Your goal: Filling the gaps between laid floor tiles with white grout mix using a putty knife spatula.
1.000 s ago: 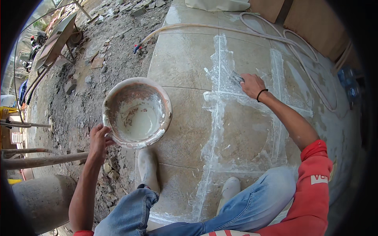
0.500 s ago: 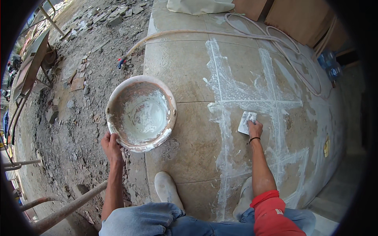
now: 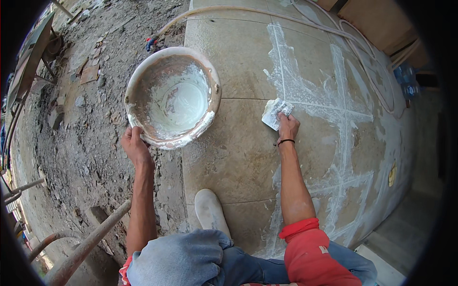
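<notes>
My left hand (image 3: pixel 136 145) is closed on the near left rim of a round, worn basin (image 3: pixel 148 78), with its thumb over the edge. Wet white grout (image 3: pixel 191 102) coats the basin's bottom and part of its wall. My right hand (image 3: pixel 288 127) grips a flat, square-edged scraper (image 3: pixel 273 114), whose blade is smeared with white paste. The blade is over the beige floor tiles (image 3: pixel 234 157), right of the basin and close to a tile joint. White grout smears (image 3: pixel 305 108) run along several joints.
Rubble-strewn ground (image 3: pixel 90 157) lies left of the tile edge. A pale hose (image 3: pixel 229 8) crosses the far tiles. Metal bars (image 3: pixel 90 240) stand at lower left, near a wheelbarrow (image 3: pixel 31 71). A blue water bottle (image 3: pixel 405 76) is at the far right. My boot (image 3: pixel 210 209) rests on the tiles.
My right hand has moved left toward the basin, and the scraper now carries more white paste. The paste lump by the joint is no longer seen there. The view has shifted, with the basin higher in it.
</notes>
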Tool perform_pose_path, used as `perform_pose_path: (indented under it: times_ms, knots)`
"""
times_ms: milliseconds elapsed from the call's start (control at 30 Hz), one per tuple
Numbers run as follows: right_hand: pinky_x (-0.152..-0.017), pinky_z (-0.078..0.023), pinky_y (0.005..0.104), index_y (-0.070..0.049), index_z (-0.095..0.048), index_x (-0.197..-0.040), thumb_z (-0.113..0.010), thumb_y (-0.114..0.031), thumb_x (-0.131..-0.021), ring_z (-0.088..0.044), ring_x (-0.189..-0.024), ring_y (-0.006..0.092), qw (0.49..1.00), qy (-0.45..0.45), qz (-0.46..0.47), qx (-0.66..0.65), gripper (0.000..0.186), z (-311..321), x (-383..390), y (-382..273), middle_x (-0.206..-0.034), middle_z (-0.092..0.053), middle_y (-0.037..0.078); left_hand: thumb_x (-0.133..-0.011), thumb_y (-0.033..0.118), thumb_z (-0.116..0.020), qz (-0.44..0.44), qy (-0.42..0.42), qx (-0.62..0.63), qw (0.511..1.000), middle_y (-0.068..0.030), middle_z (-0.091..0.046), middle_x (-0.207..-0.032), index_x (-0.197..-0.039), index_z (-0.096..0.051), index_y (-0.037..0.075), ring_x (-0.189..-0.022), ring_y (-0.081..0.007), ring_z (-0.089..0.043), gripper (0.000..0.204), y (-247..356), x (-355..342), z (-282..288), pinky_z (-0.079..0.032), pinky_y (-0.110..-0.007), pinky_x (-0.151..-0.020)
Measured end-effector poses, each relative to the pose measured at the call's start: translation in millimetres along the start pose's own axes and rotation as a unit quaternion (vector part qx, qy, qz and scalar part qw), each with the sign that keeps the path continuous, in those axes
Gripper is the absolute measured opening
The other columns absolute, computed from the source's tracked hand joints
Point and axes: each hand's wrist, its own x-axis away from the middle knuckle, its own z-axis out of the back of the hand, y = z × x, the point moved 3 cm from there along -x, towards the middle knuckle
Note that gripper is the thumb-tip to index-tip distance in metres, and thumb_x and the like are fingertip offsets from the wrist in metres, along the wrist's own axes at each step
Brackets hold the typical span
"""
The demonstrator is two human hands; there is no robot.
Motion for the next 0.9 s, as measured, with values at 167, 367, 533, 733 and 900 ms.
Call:
perform_pose_path:
  times_ms: [167, 367, 533, 733, 900]
  knots:
    - [-0.072, -0.052, 0.0385, 0.004, -0.076, -0.101, -0.072, -0.02, -0.087, -0.068, -0.074, 0.019, 0.991, -0.093, 0.055, 0.077, 0.029, -8.1, -11.7, -21.4, -0.082, -0.075, 0.011, -0.092, 0.011, -0.058, -0.016, 0.023, 0.008, 1.0, 0.0006, -0.064, -0.076, -0.088, -0.067, 0.001, -0.059, -0.0058, -0.054, 0.014, 2.5, 9.5, 12.1, -0.045, -0.024, -0.053]
    - [-0.086, -0.054, 0.0498, -0.003, -0.072, -0.111, -0.067, -0.02, -0.091, -0.07, -0.098, 0.0447, 0.832, -0.19, 0.273, 0.445, 0.027, 8.5, 25.4, -115.6, -0.102, -0.074, 0.025, -0.092, 0.011, -0.059, 0.0, 0.064, -0.017, 0.998, 0.0008, -0.064, -0.075, -0.088, -0.068, 0.001, -0.058, -0.0052, -0.053, 0.014, 14.2, 14.6, 31.6, -0.044, -0.023, -0.052]
    - [-0.083, -0.05, 0.0552, -0.005, -0.065, -0.113, -0.063, -0.018, -0.094, -0.065, -0.1, 0.0494, 0.757, -0.235, 0.36, 0.492, 0.024, -16.3, 6.9, -113.7, -0.101, -0.07, 0.027, -0.093, 0.013, -0.059, 0.0, 0.065, -0.022, 0.998, 0.0007, -0.064, -0.074, -0.089, -0.068, 0.001, -0.057, -0.0056, -0.054, 0.016, 10.2, 22.8, 18.5, -0.046, -0.024, -0.051]
    - [-0.087, -0.052, 0.0556, -0.008, -0.069, -0.113, -0.059, -0.019, -0.097, -0.067, -0.103, 0.048, 0.774, -0.203, 0.333, 0.499, 0.022, -15.1, -16.4, -129.2, -0.108, -0.071, 0.025, -0.094, 0.014, -0.06, -0.012, 0.005, -0.082, 0.997, -0.0016, -0.068, -0.084, -0.098, -0.068, 0.001, -0.062, -0.0074, -0.06, 0.016, 16.8, 26.6, 18.9, -0.053, -0.024, -0.056]
    - [-0.082, -0.049, 0.0562, -0.01, -0.07, -0.107, -0.057, -0.016, -0.095, -0.068, -0.098, 0.0449, 0.762, -0.137, 0.43, 0.465, 0.019, -22.7, -26.4, -143.8, -0.1, -0.072, 0.021, -0.093, 0.015, -0.06, -0.013, -0.025, -0.158, 0.987, 0.002, -0.062, -0.078, -0.091, -0.067, 0.002, -0.059, -0.0041, -0.052, 0.015, 25.0, 33.8, 9.0, -0.046, -0.024, -0.054]
